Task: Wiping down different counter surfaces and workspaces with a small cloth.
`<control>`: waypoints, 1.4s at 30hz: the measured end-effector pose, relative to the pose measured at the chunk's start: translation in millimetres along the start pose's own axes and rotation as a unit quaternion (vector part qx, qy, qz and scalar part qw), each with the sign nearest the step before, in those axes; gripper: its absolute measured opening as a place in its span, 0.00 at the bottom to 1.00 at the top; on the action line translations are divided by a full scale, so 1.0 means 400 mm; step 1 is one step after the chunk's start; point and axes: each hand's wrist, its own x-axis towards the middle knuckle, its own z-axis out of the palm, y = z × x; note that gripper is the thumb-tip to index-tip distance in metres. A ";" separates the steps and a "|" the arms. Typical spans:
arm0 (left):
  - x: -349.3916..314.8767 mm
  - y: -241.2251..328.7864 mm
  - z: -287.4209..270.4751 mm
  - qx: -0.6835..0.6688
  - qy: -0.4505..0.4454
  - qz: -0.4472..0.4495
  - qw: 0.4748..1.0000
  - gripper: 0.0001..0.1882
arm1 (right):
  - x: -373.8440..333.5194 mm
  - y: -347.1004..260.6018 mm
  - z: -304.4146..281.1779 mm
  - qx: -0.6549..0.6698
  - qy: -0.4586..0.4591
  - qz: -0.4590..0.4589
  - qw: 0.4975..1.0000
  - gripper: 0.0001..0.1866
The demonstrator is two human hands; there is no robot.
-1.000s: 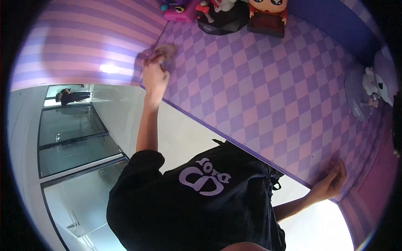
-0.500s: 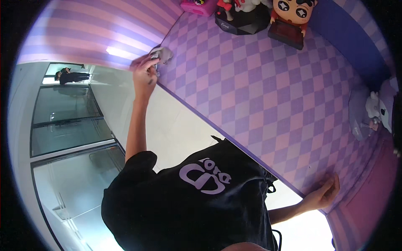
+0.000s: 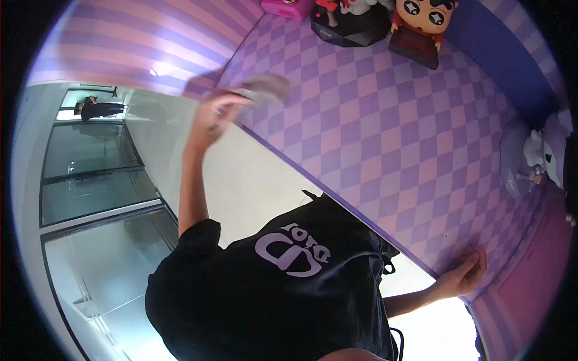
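Note:
My left hand is at the left end of a shelf covered in pink and purple checks. It is closed on a greyish-white cloth, which is smeared by motion and hangs out past the fingers over the shelf's left corner. Farther right, my right hand rests at the shelf's front edge, close to the right side wall. Its fingers are loosely bent, with nothing visible in them.
Along the back stand a pink box, a black faceted base bearing small figures, and a big-eyed figure with a dark tray. Plush-like toys sit at the right. Glass doors and a distant person are to the left.
My left hand has drawn slightly nearer, while the cloth has swung right, away from the striped wall. My right hand stays in place.

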 end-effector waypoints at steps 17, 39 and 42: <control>0.038 0.273 0.297 -0.119 -0.246 0.238 0.932 0.11 | 0.002 0.001 0.008 -0.041 -0.033 -0.031 0.998 0.12; 0.373 0.317 0.348 -0.030 0.229 0.215 0.949 0.20 | -0.011 -0.043 0.032 -0.124 -0.025 -0.064 0.990 0.11; 0.432 0.295 0.365 0.094 0.253 0.307 0.912 0.21 | 0.001 -0.041 0.032 -0.114 -0.024 -0.056 0.992 0.11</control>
